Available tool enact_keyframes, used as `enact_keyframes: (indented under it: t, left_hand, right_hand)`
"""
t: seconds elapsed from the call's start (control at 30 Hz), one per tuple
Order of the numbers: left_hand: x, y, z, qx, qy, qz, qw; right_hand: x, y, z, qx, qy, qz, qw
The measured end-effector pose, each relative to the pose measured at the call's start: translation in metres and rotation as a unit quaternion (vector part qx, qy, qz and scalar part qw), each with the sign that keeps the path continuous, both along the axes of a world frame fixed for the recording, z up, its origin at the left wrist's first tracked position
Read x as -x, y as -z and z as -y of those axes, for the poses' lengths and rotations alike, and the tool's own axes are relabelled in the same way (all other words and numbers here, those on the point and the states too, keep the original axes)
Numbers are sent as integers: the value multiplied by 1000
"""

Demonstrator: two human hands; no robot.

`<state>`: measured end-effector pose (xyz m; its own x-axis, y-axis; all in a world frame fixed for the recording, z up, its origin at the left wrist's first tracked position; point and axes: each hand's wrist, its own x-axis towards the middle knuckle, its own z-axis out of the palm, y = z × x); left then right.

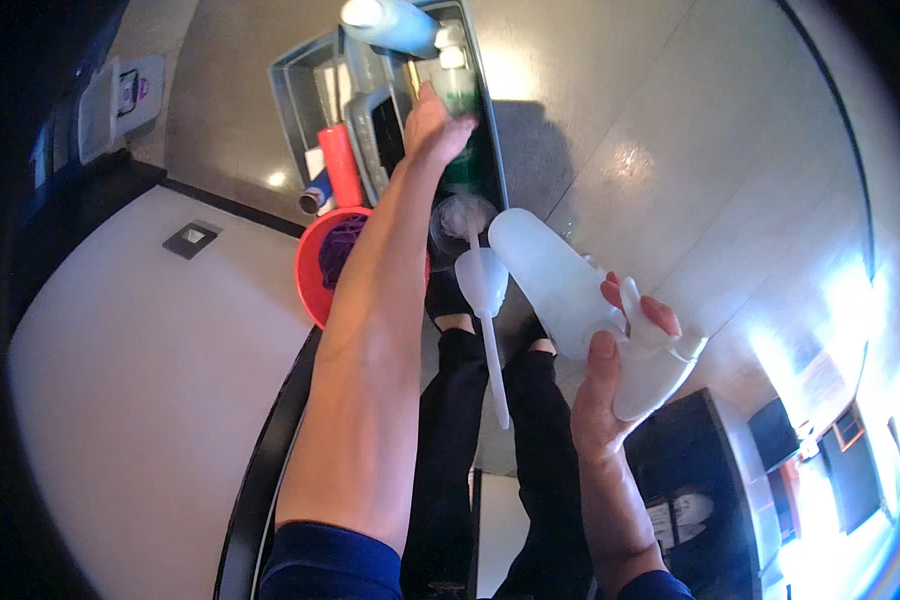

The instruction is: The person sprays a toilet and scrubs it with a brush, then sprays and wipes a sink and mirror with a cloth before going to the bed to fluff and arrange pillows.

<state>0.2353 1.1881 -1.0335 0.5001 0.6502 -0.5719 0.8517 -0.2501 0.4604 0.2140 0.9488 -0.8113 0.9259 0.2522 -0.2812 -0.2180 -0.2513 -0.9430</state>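
Note:
My right hand grips the neck and trigger head of a translucent white spray bottle, which is tilted with its base towards the caddy. My left hand reaches into a grey cleaning caddy, at a clear spray bottle with green liquid. The hand is blurred and its fingers are partly hidden, so its grip is unclear. A white long-handled tool with a cup-shaped guard stands at the caddy's near end, its handle pointing towards me. Its far end is by a clear round container.
A red bucket with purple cloth stands left of my forearm. The caddy also holds a blue-white bottle and a red cylinder. A pale wall rises at left; a dark cabinet is at right.

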Motion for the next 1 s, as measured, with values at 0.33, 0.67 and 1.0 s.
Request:
enact_keyframes:
  t: [0.33, 0.67, 1.0]
  left_hand:
    - [3, -45, 4, -47, -10, 195, 980]
    - [84, -131, 4, -28, -109, 274, 955]
    - [183, -149, 35, -153, 231, -144, 950]
  right_hand:
    - [6, 23, -20, -23, 40, -32, 998]
    - [-18, 104, -87, 65, -199, 62, 976]
    - [39, -15, 54, 133, -207, -91, 965]
